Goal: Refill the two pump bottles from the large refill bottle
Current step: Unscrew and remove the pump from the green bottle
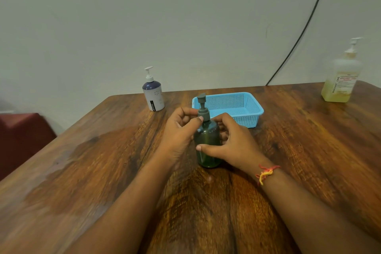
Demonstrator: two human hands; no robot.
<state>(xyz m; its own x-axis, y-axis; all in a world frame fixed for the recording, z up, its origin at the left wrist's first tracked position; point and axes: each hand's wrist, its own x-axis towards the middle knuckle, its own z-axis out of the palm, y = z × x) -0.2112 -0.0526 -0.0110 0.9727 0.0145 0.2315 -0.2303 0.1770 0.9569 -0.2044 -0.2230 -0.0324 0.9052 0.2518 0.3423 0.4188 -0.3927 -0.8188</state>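
Observation:
A dark green pump bottle stands upright on the wooden table at the centre. My right hand wraps around its body, thumb across the front. My left hand has its fingertips at the grey pump collar at the bottle's neck. A second pump bottle, white with a dark blue top and white pump, stands at the back left. The large refill bottle, clear with yellow liquid low inside and a white pump, stands at the far right back.
A light blue perforated plastic basket sits just behind the green bottle. A black cable runs down the wall to the table's back edge. A dark red seat is beside the table's left edge.

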